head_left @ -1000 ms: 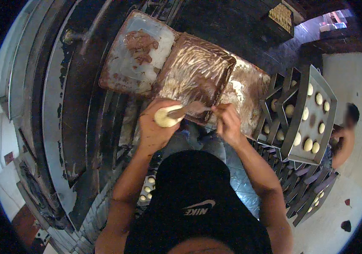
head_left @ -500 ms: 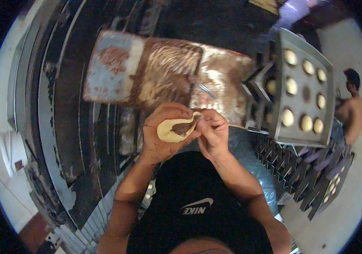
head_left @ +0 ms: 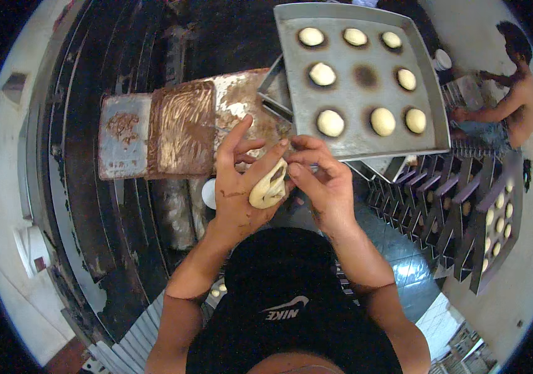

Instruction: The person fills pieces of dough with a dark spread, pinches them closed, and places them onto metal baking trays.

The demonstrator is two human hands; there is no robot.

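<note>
A piece of pale dough (head_left: 267, 192) rests in the cupped palm of my left hand (head_left: 234, 198), its edges drawn together, with a dark gap between the folds. My left thumb and fingers curl partly around it, and brown smears mark the skin. At the dough's upper right edge, my right hand (head_left: 330, 192) pinches with thumb and fingertips. Just beyond my right hand lies a metal baking tray (head_left: 366, 146) with several round dough balls (head_left: 383, 121) and dark round stains.
A worn board (head_left: 182, 131) smeared with brown paste lies ahead to the left. Stacked trays (head_left: 431, 193) with splayed metal supports stand at right, by another tray of dough balls (head_left: 489, 227). A person (head_left: 518, 103) works at far right. A white container (head_left: 209, 193) sits beside my left hand.
The dough's open side, which showed brown filling, has been gathered and mostly folded over. My view has swung right, so the tray sits nearer the middle and the board farther left.
</note>
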